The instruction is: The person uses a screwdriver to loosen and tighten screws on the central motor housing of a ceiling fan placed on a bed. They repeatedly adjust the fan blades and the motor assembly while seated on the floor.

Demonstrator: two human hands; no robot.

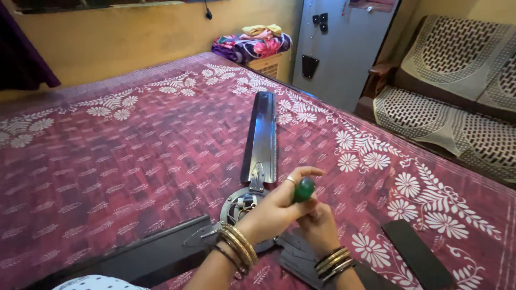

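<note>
A dark ceiling fan lies on the maroon flowered bedsheet (134,156). Its round motor hub (239,204) is just left of my hands, and one long blade (260,134) points away from me. My left hand (271,212), with a ring and gold bangles, grips the green handle of a screwdriver (304,189) from above. Directly beneath the handle, my right hand (320,225) is curled around the tool's lower part, over the fan where a blade meets the hub. The screwdriver's shaft and tip are hidden by my fingers.
Two more fan blades reach toward me, one at lower left (150,255) and one at lower right (416,260). A sofa with patterned covers (457,107) stands right of the bed. A grey metal cupboard (338,48) and folded clothes (252,45) are at the far end.
</note>
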